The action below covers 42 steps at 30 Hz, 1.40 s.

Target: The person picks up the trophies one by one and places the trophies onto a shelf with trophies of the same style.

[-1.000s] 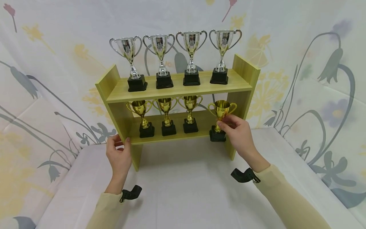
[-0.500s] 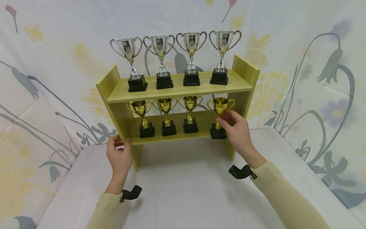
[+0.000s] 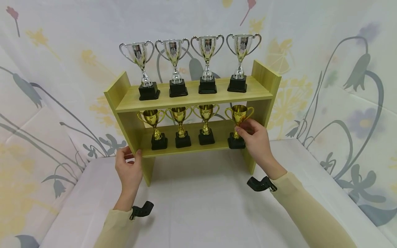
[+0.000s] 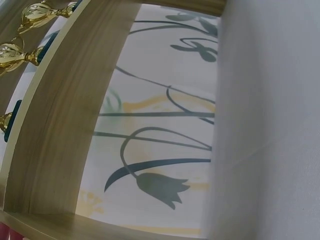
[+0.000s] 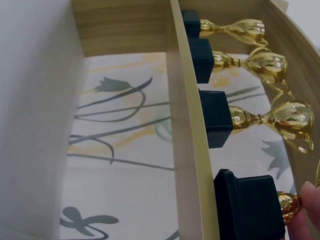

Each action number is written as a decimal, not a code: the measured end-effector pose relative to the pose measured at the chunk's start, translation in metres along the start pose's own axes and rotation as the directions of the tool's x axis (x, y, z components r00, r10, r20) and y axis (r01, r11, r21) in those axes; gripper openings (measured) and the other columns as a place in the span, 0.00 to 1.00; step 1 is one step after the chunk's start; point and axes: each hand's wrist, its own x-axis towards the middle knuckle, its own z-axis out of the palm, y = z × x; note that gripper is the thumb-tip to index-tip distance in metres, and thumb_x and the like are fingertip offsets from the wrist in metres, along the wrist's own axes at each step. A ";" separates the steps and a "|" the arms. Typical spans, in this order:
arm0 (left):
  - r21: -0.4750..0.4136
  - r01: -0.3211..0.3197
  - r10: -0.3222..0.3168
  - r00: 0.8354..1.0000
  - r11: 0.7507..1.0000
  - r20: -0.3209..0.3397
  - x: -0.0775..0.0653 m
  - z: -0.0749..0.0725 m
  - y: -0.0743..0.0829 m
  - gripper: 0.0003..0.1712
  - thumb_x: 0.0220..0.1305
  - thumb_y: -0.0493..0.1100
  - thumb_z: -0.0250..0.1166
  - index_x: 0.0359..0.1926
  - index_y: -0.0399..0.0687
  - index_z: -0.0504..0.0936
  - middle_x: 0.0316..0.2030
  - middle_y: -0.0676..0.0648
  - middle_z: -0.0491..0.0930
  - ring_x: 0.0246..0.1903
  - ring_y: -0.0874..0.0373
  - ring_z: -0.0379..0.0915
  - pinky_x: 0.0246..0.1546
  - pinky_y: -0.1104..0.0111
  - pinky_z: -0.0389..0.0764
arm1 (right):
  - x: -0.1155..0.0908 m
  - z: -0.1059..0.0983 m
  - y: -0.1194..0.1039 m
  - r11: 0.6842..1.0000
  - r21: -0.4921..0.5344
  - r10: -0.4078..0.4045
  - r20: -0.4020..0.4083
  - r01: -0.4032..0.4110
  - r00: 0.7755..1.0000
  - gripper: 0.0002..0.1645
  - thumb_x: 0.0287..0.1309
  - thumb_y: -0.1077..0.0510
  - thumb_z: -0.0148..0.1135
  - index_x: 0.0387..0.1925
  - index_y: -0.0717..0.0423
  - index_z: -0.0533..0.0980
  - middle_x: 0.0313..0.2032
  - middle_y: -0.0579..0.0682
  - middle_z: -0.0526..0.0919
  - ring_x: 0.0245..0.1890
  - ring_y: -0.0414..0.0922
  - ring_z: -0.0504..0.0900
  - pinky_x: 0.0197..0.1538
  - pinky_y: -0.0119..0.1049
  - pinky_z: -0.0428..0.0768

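Note:
A two-tier wooden shelf [image 3: 192,104] stands on the white cloth. My left hand [image 3: 128,170] grips the lower front of its left side panel [image 3: 127,129], thumb on the front edge and fingers behind. My right hand [image 3: 256,139] pinches the stem of a gold trophy cup [image 3: 239,113] with a black base [image 5: 252,205]. This trophy is upright at the right end of the lower tier, its base right at the front edge. Left of it, three more gold trophies [image 3: 206,117] stand in a row. In the right wrist view, fingertips [image 5: 311,197] show on the stem.
Several silver trophies [image 3: 207,62] with black bases line the upper tier, above my right hand. The upper board [image 3: 192,101] hangs close over the gold cups. The right side panel [image 3: 260,113] stands just beside the held trophy. Flowered fabric [image 3: 350,103] surrounds the shelf.
My right hand has raised the gold trophy slightly and brought it inward, its base now level with the lower tier. My left hand has stayed on the side panel.

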 end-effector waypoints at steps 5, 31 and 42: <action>-0.003 0.010 -0.010 1.000 1.000 0.000 0.001 0.000 0.000 0.14 0.66 0.35 0.64 0.49 0.30 0.76 0.41 0.38 0.75 0.38 0.65 0.69 0.35 0.71 0.72 | 0.003 0.001 0.000 1.000 -0.001 0.009 -0.002 -0.009 1.000 0.16 0.65 0.56 0.65 0.51 0.61 0.79 0.45 0.55 0.83 0.44 0.43 0.80 0.42 0.28 0.78; 0.029 0.029 -0.029 1.000 0.999 0.003 -0.001 0.001 0.000 0.14 0.66 0.35 0.63 0.50 0.31 0.75 0.40 0.40 0.74 0.38 0.64 0.69 0.34 0.75 0.70 | 0.017 0.010 0.005 0.998 0.059 0.031 -0.005 -0.030 1.000 0.20 0.64 0.58 0.66 0.54 0.62 0.78 0.46 0.57 0.84 0.43 0.40 0.81 0.44 0.31 0.76; -0.011 0.018 -0.018 1.000 1.000 -0.004 0.000 0.001 0.001 0.13 0.66 0.34 0.63 0.49 0.30 0.76 0.40 0.39 0.75 0.38 0.64 0.70 0.34 0.74 0.71 | 0.023 0.014 0.009 0.999 0.034 0.027 -0.016 -0.026 1.000 0.19 0.64 0.57 0.66 0.53 0.62 0.78 0.44 0.56 0.84 0.43 0.41 0.80 0.44 0.32 0.75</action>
